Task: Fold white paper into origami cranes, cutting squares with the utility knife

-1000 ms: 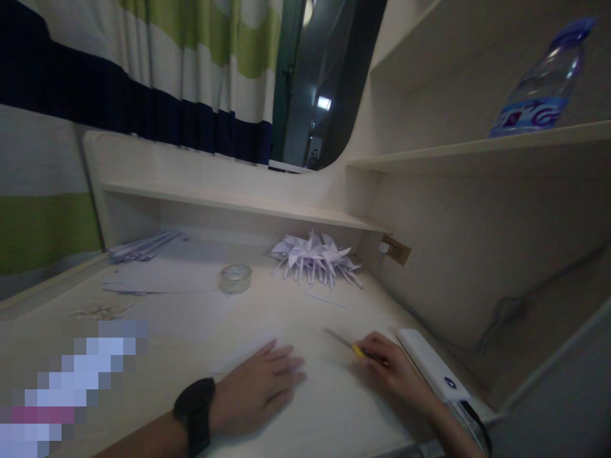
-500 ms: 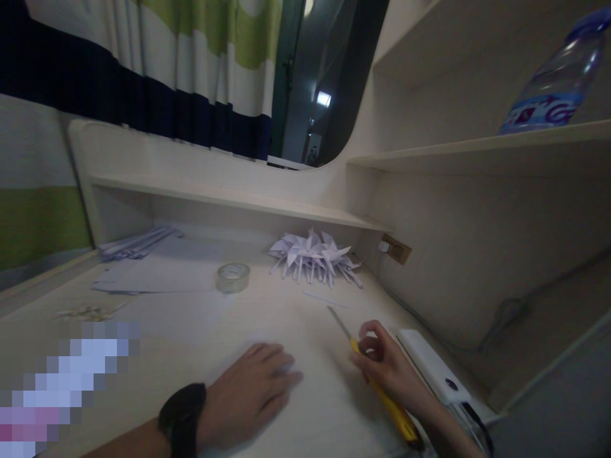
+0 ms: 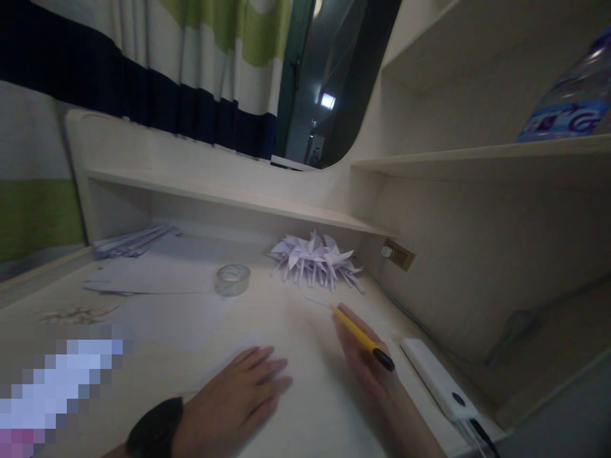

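Observation:
My left hand (image 3: 233, 397), a dark band on its wrist, rests palm down with fingers stretched out. Beneath it lies what looks like a white sheet, hard to tell from the pale desk. My right hand (image 3: 365, 362) is closed on a yellow utility knife (image 3: 356, 331) with a black end. The knife slants across the hand, its black end toward me; I cannot make out the blade. Just beyond its far end lies a thin white strip (image 3: 316, 299). Behind are several white paper pinwheels (image 3: 312, 257) in a pile and a roll of clear tape (image 3: 232, 280).
White paper sheets (image 3: 157, 270) and a stack of folded strips (image 3: 136, 242) lie at the back left, with small thin pieces (image 3: 79, 315) nearer. A white power strip (image 3: 436, 378) runs along the right. A bottle (image 3: 566, 117) stands on the right shelf (image 3: 477, 152).
My right hand has turned and moved slightly forward and left, swinging the knife's black end up and away from me. My left hand has shifted a little left and stays flat.

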